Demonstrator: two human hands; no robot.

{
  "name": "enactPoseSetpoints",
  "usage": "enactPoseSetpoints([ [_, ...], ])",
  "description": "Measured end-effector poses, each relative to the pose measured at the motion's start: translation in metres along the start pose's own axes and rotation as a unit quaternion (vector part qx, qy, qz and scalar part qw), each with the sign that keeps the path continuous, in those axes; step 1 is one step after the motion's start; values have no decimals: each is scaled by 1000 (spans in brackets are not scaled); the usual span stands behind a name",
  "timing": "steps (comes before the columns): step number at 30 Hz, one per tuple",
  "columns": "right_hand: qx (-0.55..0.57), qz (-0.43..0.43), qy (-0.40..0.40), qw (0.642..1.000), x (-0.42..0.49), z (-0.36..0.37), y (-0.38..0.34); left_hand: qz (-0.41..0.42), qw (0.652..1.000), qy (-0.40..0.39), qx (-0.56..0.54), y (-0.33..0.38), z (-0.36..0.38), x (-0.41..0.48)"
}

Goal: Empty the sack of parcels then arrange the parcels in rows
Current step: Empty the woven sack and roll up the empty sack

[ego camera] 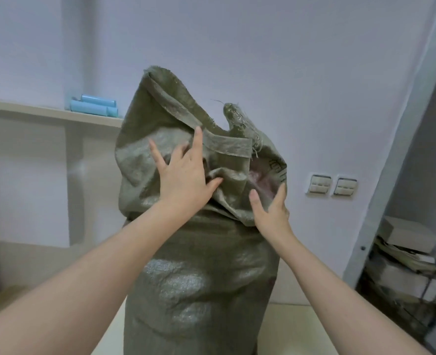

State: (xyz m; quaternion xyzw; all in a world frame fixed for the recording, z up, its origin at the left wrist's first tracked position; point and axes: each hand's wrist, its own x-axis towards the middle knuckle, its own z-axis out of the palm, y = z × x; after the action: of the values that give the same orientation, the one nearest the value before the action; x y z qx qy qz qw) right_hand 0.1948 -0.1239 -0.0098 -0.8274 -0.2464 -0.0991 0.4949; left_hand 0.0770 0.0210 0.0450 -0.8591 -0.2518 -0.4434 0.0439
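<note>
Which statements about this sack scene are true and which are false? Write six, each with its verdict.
1. The sack stands upright and bulges. True.
2. The left hand lies on the sack's upper folds, fingers spread. True.
3. The right hand holds a parcel. False: it is open at the sack's mouth and holds nothing.
4. The blue tubes lie on the floor. False: they lie on the shelf.
5. Parcels lie in rows beside the sack. False: none is out.
6. Two switch plates sit on the wall. True.
</note>
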Motion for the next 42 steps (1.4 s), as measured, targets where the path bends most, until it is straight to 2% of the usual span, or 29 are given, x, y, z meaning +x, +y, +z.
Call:
enactPoseSetpoints([
  [5,27,10,58,998,7,5,-5,30,998,31,49,7,-5,-10],
  [7,46,26,31,998,11,0,-5,15,998,39,49,10,-8,-12],
  [10,25,34,-39,998,16,-8,-4,-12,999,19,49,15,-13,-17],
  [12,6,26,-55,998,17,-10,-2,-26,999,9,44,18,-16,-21],
  [16,-52,-35,-64,996,9,-12,-6,-43,999,-4,-19,19,-18,-29],
  [19,-115,-104,-16,988,-3,-15,-22,-12,999,22,-30,17,-24,-30],
  [21,-56,-146,-26,987,-9,-17,-36,7,1000,5,2,16,-28,-27],
  [24,144,-94,-114,979,-18,-24,-58,-13,996,-85,-6,13,-32,-24],
  [26,176,-87,-133,972,-18,-25,-65,-24,997,-77,-19,12,-36,-27],
  [31,116,-99,-172,973,-15,-10,-73,-26,997,-29,-62,9,-39,-35],
  [35,18,-89,-141,986,-18,8,-80,-23,994,13,-104,0,-37,-34],
  [38,-75,-78,-179,978,-20,15,-80,0,998,42,-47,-7,-38,-29],
  [42,-110,-96,-184,972,-18,14,-76,1,999,-51,9,-16,-41,-2],
])
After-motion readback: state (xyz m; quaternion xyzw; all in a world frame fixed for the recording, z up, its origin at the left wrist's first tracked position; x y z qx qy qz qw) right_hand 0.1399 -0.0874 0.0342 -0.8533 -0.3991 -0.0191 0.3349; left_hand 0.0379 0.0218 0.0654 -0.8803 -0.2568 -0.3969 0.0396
